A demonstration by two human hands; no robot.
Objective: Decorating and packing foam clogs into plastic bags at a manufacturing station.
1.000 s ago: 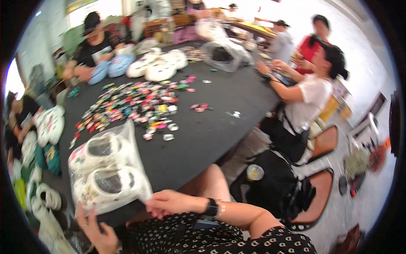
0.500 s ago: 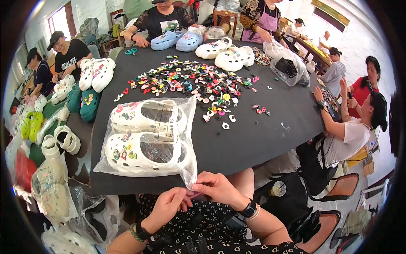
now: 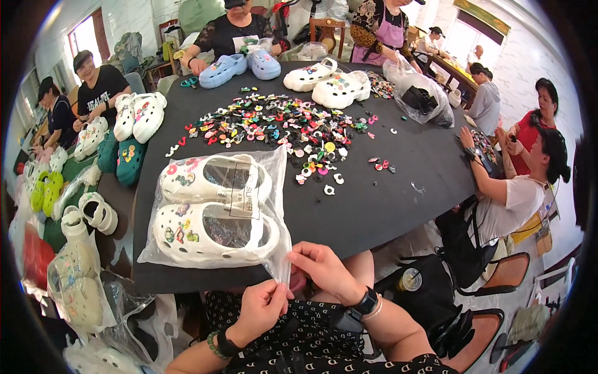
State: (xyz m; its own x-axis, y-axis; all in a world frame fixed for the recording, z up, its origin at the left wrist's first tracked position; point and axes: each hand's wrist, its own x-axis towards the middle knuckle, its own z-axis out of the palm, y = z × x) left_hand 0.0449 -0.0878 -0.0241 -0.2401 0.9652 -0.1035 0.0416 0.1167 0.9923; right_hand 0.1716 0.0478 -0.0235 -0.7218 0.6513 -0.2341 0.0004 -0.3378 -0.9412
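A clear plastic bag [image 3: 261,187] lies on the black table [image 3: 398,199] in front of me, with a pair of white clogs [image 3: 205,212] decorated with small charms inside it. My left hand [image 3: 261,305] and my right hand [image 3: 321,268] both pinch the bag's open corner at the near table edge, fingers closed on the plastic. A watch is on my right wrist and a bead bracelet on my left.
A heap of small colourful charms [image 3: 280,128] covers the table's middle. White clogs [image 3: 333,84] and blue clogs [image 3: 240,65] lie at the far side. Several people sit around the table. Bagged clogs [image 3: 78,287] and green clogs [image 3: 47,187] pile at my left.
The view has swung left and settled on the bagged clogs. My hands have come together at the bag's near corner and now hold it.
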